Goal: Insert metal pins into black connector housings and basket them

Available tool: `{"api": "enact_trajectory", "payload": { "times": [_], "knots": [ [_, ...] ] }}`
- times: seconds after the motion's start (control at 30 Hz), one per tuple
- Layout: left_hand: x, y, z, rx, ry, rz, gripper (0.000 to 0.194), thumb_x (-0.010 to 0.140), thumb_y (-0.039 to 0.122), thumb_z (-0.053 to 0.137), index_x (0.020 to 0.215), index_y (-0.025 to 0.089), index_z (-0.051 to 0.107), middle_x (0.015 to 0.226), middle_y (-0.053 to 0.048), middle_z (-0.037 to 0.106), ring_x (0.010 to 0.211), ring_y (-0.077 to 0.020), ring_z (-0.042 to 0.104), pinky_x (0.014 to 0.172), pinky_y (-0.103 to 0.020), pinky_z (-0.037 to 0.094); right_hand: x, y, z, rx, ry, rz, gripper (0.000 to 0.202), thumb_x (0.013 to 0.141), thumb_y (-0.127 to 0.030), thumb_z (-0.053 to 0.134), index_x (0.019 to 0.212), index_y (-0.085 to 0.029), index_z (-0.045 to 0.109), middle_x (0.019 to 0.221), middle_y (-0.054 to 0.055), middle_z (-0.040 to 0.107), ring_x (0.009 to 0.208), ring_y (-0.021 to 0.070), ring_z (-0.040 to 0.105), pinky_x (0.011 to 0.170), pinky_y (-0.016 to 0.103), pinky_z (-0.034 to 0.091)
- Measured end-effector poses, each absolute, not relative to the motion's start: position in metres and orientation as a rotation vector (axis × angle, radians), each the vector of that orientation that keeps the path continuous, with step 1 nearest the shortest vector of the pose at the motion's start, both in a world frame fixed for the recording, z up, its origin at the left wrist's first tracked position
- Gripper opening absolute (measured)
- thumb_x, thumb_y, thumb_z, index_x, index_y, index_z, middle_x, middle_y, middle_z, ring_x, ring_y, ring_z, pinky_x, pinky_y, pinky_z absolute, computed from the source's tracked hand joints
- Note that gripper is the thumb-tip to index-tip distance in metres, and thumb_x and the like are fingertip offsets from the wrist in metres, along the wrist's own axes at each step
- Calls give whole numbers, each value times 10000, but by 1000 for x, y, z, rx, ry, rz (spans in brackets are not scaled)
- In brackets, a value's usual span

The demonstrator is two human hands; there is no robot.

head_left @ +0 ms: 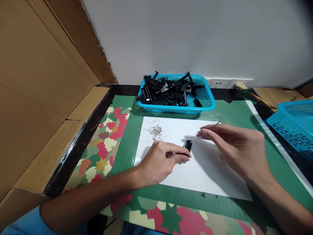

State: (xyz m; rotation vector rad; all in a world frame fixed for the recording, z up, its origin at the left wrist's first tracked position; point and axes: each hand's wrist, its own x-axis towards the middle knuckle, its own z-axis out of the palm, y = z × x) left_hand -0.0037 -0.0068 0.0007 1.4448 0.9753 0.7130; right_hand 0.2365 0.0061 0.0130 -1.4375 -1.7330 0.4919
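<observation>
Over the white sheet (156, 168), my left hand (165, 160) pinches the lower end of a small black plastic part (188, 145) between thumb and forefinger. To its right, my right hand (234, 143) is raised above the paper, fingers closed round a thin metal rod (215, 125) whose end points up and right. Something small and pale shows at those fingertips, too small to make out. A pile of tiny bent metal pieces (156, 131) lies on the sheet beyond my left hand. A few more (221, 158) lie partly behind my right hand.
A blue basket (171, 110) heaped with black plastic parts (168, 91) stands at the back, against the wall. Another blue basket (290, 127) is at the right edge. Cardboard (41, 81) rises at the left. Wall sockets (220, 83) and a plug with wires (241, 86) are behind.
</observation>
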Motion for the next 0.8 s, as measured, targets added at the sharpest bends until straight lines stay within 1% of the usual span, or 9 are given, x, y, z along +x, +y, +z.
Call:
{"api": "enact_trajectory", "payload": {
  "times": [0.07,0.17,0.4,0.5,0.63,0.73,0.8],
  "knots": [
    [-4,-7,1,1444,972,712,145,943,205,738,1008,188,866,960,-42,840,848,-171,728,762,-279,544,229,5,13,-1446,-1628,677,220,987,-426,747,893,-247,831,870,48,833,745,254,795,680,363,640],
    [-3,-7,0,1423,965,713,149,942,183,727,1003,185,863,953,-45,841,874,-183,756,784,-282,570,223,6,9,-1453,-1588,754,250,969,-443,766,864,-225,827,846,57,835,731,244,799,681,340,645],
    [-3,-8,-5,1393,971,721,153,926,165,732,1006,178,863,976,-54,851,910,-192,788,800,-278,608,222,6,3,-1446,-1610,734,201,970,-404,769,874,-237,825,855,36,841,735,222,810,686,310,641],
    [-3,-8,-5,1399,976,710,167,920,148,731,1016,176,864,960,-55,854,903,-194,796,817,-287,620,220,4,3,-1436,-1644,669,165,971,-369,765,876,-249,827,853,21,841,736,214,810,694,309,639],
    [-3,-7,-3,1315,981,693,179,913,114,708,1004,162,855,930,-62,850,878,-193,805,828,-296,633,217,0,0,-1468,-1656,540,149,962,-346,766,874,-240,824,865,32,840,728,216,797,694,333,635],
    [-3,-5,-2,1246,996,673,154,904,124,720,992,151,843,897,-70,839,840,-189,794,771,-282,626,215,-1,-3,-1486,-1688,482,152,958,-351,769,877,-233,822,851,36,833,682,204,772,676,340,624],
    [-2,-4,-1,1231,1007,656,137,900,140,729,987,146,834,868,-73,825,759,-170,762,662,-252,588,213,-1,-4,-1483,-1687,500,166,960,-352,767,862,-227,813,847,38,828,675,200,765,673,338,620]
  ]
}}
